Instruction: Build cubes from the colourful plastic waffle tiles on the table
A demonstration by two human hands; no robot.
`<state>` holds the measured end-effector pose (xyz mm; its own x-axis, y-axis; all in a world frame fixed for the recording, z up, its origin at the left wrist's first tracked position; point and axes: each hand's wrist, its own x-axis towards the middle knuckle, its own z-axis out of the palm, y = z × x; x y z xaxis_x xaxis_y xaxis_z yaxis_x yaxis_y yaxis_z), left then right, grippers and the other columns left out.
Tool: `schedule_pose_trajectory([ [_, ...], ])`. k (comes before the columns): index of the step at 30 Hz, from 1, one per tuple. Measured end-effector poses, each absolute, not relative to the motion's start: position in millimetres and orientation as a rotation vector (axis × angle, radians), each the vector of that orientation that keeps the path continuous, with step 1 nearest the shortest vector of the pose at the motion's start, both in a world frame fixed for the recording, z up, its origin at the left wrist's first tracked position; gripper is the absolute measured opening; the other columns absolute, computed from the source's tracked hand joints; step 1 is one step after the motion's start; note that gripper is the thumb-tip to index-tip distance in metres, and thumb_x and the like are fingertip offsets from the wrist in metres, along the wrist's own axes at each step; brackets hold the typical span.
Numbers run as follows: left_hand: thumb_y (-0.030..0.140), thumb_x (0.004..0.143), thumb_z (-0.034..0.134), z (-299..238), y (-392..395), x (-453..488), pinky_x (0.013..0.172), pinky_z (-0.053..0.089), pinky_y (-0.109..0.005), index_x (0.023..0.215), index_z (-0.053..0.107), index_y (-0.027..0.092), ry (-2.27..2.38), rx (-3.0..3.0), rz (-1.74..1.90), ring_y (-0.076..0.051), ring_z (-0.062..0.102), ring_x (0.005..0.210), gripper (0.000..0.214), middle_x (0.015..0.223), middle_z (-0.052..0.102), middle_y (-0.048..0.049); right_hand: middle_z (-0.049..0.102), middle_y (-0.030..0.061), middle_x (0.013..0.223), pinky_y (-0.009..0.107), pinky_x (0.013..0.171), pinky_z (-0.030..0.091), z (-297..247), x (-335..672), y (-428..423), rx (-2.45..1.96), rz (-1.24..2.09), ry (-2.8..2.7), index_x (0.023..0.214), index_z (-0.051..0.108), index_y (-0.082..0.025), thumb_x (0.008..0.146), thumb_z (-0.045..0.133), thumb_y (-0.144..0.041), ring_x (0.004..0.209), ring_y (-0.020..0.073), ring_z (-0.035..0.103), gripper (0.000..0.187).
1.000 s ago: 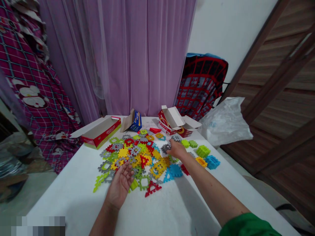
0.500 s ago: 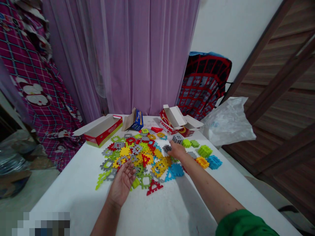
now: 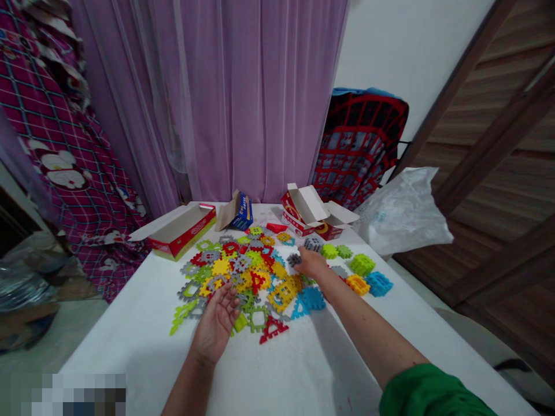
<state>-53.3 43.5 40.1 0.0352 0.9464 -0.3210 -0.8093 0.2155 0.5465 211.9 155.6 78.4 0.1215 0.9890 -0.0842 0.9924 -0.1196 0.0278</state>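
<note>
My right hand [image 3: 313, 263] reaches to the right edge of a pile of interlocking plastic pieces, its fingers closed on a dark grey building piece [image 3: 294, 260]. Just beyond it sits a grey block stack [image 3: 313, 244]. Palm up, my left hand [image 3: 218, 319] rests at the near left of the pile with fingers loosely curled and apart, holding nothing. Close to it are a lime green piece [image 3: 181, 316], a green square frame [image 3: 258, 318] and a red triangle piece [image 3: 273, 330]. Yellow square pieces [image 3: 281, 294] and a blue square piece [image 3: 313, 298] lie between the hands.
Right of my right arm stand a blue block [image 3: 379, 283], a yellow block [image 3: 358, 285] and a lime green block [image 3: 362, 264]. Open cardboard boxes, one red [image 3: 186, 234], one blue [image 3: 243, 212], another red [image 3: 297, 222], line the far edge near a plastic bag [image 3: 403, 214].
The view has shifted very slightly. Both hands keep nearly the same place, the right one still on the grey piece.
</note>
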Motion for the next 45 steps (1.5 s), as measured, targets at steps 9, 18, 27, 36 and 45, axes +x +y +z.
schedule_pose_trajectory([
  [9,0.015,0.094,0.043,41.0,44.2,-52.3,0.053,0.056,-0.019,0.102,0.064,0.016,0.714,0.233,1.369,-0.01,0.068,0.064,0.023,0.081,0.071,-0.0012,0.067,0.0159,0.117,0.033,0.083,0.048,83.9,208.3,152.6,2.287,-0.077,2.022,0.13,0.051,-0.018,0.076,0.066,-0.033,0.108,0.0273,0.063,0.058],
  [18,0.016,0.094,0.041,41.5,44.5,-52.5,0.052,0.056,-0.019,0.101,0.065,0.015,0.703,0.214,1.376,-0.01,0.068,0.062,0.025,0.08,0.071,-0.0017,0.07,0.0099,0.111,0.033,0.078,0.049,135.3,223.4,146.9,2.47,0.007,2.141,0.114,0.066,-0.025,0.081,0.056,-0.03,0.101,0.0255,0.065,0.035],
  [27,0.014,0.094,0.04,42.4,45.0,-54.1,0.051,0.056,-0.02,0.095,0.066,0.015,0.708,0.223,1.392,-0.011,0.068,0.062,0.026,0.079,0.072,-0.0019,0.07,0.0004,0.069,0.023,0.056,0.048,163.0,212.0,71.8,3.057,0.234,3.176,0.09,0.07,-0.019,0.084,0.051,-0.032,0.058,0.0137,0.063,0.024],
  [36,0.013,0.092,0.042,43.3,44.3,-54.7,0.05,0.056,-0.019,0.095,0.067,0.016,0.716,0.241,1.411,-0.012,0.068,0.061,0.025,0.078,0.072,-0.0023,0.074,0.0018,0.079,0.021,0.065,0.048,25.2,148.7,35.2,2.124,-0.039,3.369,0.088,0.069,-0.023,0.085,0.047,-0.018,0.069,0.0131,0.068,0.023],
  [45,0.011,0.09,0.042,46.4,44.3,-54.3,0.048,0.055,-0.019,0.095,0.066,0.015,0.775,0.234,1.421,-0.011,0.067,0.059,0.026,0.076,0.071,-0.0026,0.072,0.0025,0.073,0.021,0.065,0.045,8.7,143.0,32.8,2.027,-0.021,3.421,0.086,0.067,-0.022,0.086,0.044,-0.018,0.064,0.0126,0.065,0.023],
])
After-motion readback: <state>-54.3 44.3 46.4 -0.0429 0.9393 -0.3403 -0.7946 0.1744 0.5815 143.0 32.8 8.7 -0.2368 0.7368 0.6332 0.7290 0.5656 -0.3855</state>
